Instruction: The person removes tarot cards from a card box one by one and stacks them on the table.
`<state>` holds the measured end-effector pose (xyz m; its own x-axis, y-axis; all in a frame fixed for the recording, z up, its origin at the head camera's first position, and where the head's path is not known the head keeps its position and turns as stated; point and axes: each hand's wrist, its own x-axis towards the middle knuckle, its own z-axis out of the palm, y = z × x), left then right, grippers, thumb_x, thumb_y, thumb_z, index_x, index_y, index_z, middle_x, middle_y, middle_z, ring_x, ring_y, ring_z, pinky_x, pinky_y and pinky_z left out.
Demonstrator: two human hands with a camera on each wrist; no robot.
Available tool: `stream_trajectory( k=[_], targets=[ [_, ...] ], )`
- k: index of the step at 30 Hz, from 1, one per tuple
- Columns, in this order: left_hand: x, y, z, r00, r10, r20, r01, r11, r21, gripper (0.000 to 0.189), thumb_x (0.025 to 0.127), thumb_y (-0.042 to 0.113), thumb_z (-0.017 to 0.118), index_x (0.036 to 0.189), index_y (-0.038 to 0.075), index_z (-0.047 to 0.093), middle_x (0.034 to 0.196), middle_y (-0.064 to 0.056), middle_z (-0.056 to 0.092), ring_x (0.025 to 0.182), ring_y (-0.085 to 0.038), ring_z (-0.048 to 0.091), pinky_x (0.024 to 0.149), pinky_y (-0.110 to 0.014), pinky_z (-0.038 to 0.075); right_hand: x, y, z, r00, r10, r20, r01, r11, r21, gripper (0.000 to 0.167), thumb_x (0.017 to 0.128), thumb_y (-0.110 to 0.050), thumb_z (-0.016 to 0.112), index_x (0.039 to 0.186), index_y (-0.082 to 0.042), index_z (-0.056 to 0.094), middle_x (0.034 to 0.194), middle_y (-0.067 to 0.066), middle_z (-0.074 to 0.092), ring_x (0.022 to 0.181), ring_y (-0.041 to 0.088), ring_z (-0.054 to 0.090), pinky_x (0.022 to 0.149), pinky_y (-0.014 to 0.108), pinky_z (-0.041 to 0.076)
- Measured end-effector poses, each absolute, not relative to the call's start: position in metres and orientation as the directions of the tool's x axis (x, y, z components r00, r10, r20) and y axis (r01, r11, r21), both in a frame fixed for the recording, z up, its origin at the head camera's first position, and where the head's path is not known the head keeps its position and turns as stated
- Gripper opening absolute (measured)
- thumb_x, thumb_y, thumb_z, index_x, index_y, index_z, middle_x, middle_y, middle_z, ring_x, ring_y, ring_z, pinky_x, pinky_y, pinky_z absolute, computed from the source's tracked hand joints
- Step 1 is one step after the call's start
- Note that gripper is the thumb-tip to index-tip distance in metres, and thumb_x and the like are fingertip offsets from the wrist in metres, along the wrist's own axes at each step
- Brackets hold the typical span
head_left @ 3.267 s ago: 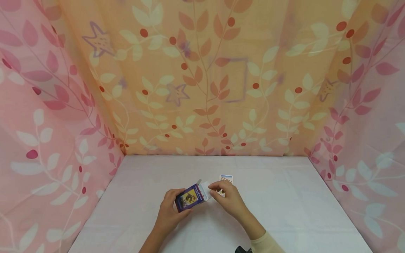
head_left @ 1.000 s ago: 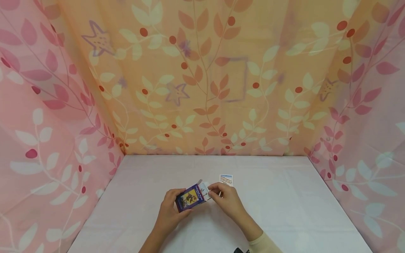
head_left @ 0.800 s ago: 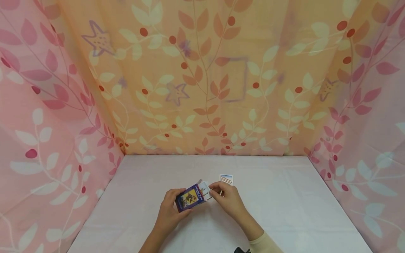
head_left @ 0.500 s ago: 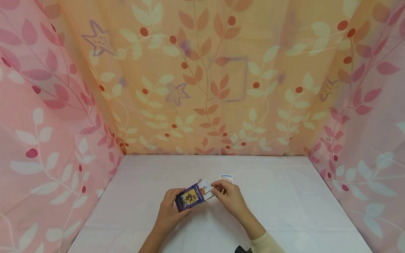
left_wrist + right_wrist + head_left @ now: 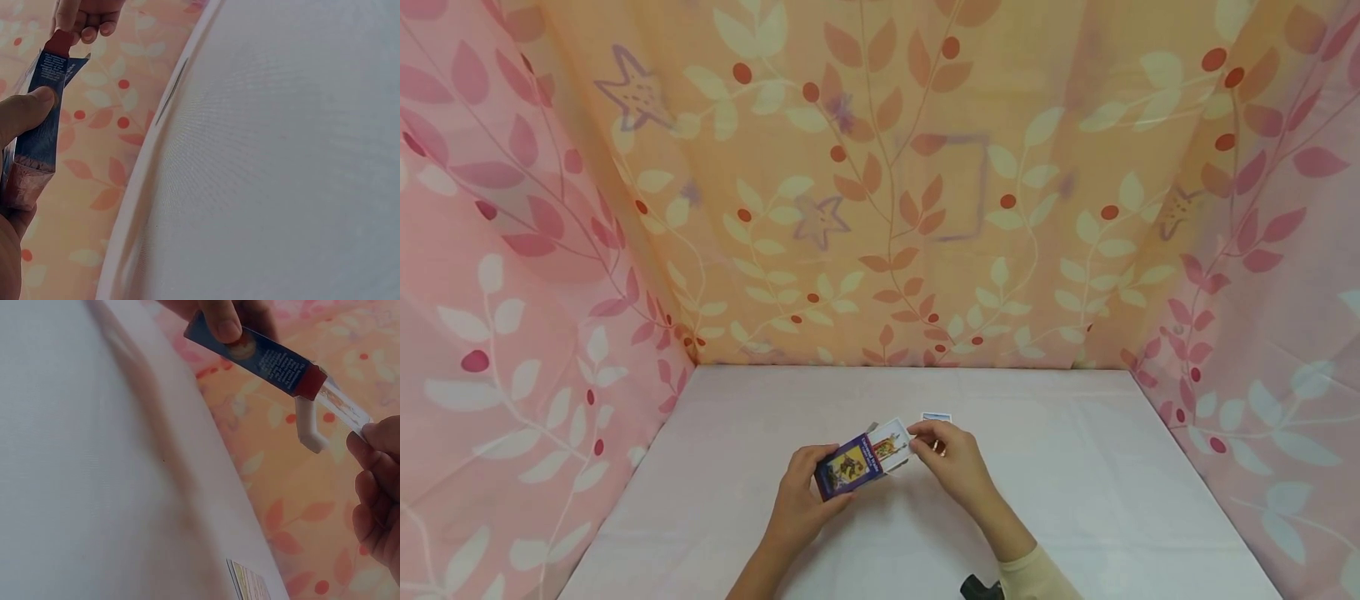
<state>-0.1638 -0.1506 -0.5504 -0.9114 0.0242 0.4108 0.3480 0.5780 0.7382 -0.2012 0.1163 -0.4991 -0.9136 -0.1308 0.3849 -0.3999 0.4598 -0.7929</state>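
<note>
Head view: card box (image 5: 850, 470) above white table (image 5: 1090, 483), leafy curtains (image 5: 880, 192) around

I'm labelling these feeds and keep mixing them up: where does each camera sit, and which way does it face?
Head: on the person's head, facing forward and down over the table to the orange curtain; left hand, right hand and right sleeve show.
Left wrist: on that wrist, facing the box; part of the left hand shows, the right at the top.
Right wrist: on that wrist, facing the box and cards; right hand at the right edge, left at the top.
Both wrist views share the box, hands, table and curtain.
</note>
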Motion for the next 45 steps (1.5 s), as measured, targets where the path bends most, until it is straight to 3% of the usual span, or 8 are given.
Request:
stream_trajectory(
  k=[7, 17, 27, 45],
  targets=[
    [-0.164, -0.149, -0.549, -0.923, 0.014, 0.384, 0.324, 0.566, 0.758, 0.079, 0.066, 0.018, 0.099, 0.135, 0.02, 0.061, 0.129, 0.012, 0.055, 0.117, -0.007, 0.054, 0.102, -0.041, 0.054, -0.203, 0.123, -0.496, -0.912, -0.119, 0.393, -0.402, 0.46, -0.792, 0.015, 0.091, -0.012, 0.078, 0.105, -0.017, 0.076, 0.084, -0.013, 0.068, 0.075, 0.006, 0.059, 0.066, 0.022, 0.05],
    [-0.164, -0.15, -0.55, -0.928, 0.009, 0.373, 0.313, 0.563, 0.765, 0.077, 0.068, 0.021, 0.098, 0.134, 0.028, 0.059, 0.129, 0.013, 0.055, 0.118, -0.007, 0.054, 0.103, -0.043, 0.053, -0.205, 0.131, -0.492, -0.912, -0.098, 0.398, -0.396, 0.455, -0.797, 0.015, 0.091, -0.012, 0.078, 0.105, -0.018, 0.077, 0.087, -0.01, 0.07, 0.076, 0.008, 0.058, 0.067, 0.022, 0.05],
    [-0.164, -0.151, -0.546, -0.937, 0.014, 0.35, 0.297, 0.558, 0.774, 0.077, 0.068, 0.021, 0.097, 0.135, 0.024, 0.06, 0.13, 0.01, 0.055, 0.121, -0.009, 0.054, 0.105, -0.045, 0.052, -0.208, 0.138, -0.491, -0.906, -0.079, 0.417, -0.406, 0.444, -0.799, 0.016, 0.091, -0.01, 0.078, 0.105, -0.017, 0.077, 0.088, -0.009, 0.069, 0.077, 0.01, 0.058, 0.068, 0.026, 0.052],
    [-0.165, -0.151, -0.551, -0.914, 0.029, 0.405, 0.348, 0.571, 0.743, 0.078, 0.068, 0.019, 0.097, 0.136, 0.021, 0.059, 0.132, 0.009, 0.055, 0.122, -0.011, 0.055, 0.105, -0.046, 0.052, -0.211, 0.151, -0.486, -0.896, -0.046, 0.442, -0.413, 0.457, -0.788, 0.014, 0.093, -0.01, 0.076, 0.106, -0.015, 0.076, 0.089, -0.006, 0.069, 0.079, 0.011, 0.058, 0.069, 0.024, 0.051]
  ],
)
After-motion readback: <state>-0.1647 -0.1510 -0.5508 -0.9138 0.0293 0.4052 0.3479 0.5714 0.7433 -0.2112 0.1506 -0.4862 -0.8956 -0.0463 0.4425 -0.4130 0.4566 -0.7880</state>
